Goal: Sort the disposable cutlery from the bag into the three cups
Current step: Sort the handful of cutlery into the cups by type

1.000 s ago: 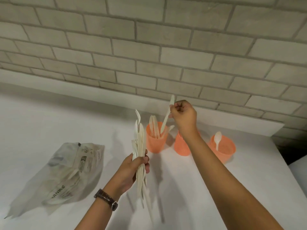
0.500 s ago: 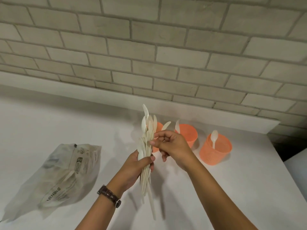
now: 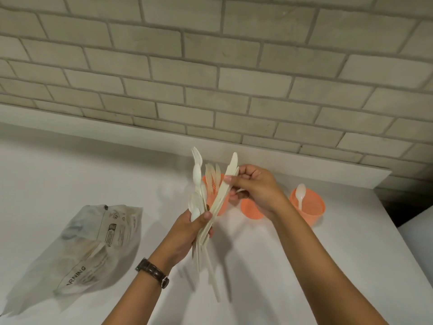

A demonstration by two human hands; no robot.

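Over the table, left hand grips cutlery — right hand, knife.

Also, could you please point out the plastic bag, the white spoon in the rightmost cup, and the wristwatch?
plastic bag (image 3: 117,231), head view, on its printed panel.
white spoon (image 3: 300,190), head view, on its bowl.
wristwatch (image 3: 152,272), head view, on its brown strap.

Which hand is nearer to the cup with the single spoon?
Right. The right hand, pinching one utensil, is just left of that cup; the left hand grips the cutlery bundle farther left.
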